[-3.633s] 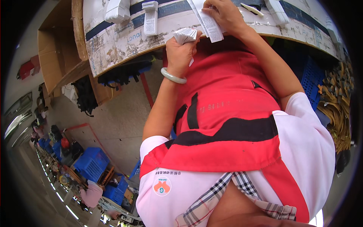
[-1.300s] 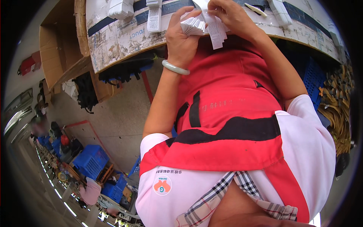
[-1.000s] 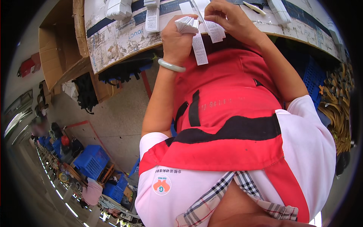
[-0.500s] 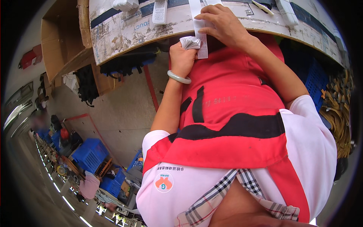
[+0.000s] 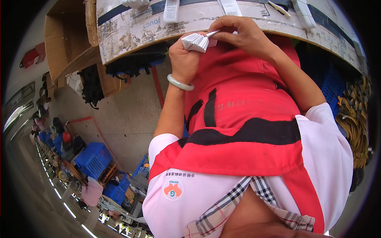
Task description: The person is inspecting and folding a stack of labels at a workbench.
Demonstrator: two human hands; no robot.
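Across the far side we see a wide, worn table with a scuffed white top and dark blue bands [image 5: 131,36], and at its left end an open brown cardboard box [image 5: 63,51]. Nearer, we wear a red cloth apron with black trim [image 5: 242,95], its upper part just below the table's edge. Our left hand [image 5: 184,63] curls closed around the base of a bundle of folded white strips [image 5: 195,43], perhaps so that the loose layers sit together with their ends free. Our right hand [image 5: 244,37], to its right, pinches thumb and forefinger on one slim white folded strip [image 5: 212,33], its other fingers loosely bent; the strip's left end meets the bundle, a grip that seems chosen for fine placing. Both hands are at the near table edge, probably for easy reach of the flat, printed white strips [image 5: 230,7] lying just beyond. The bundle looks thin-layered and pleated, its edges spreading like a small fan; whether it is paper or cloth we cannot tell.
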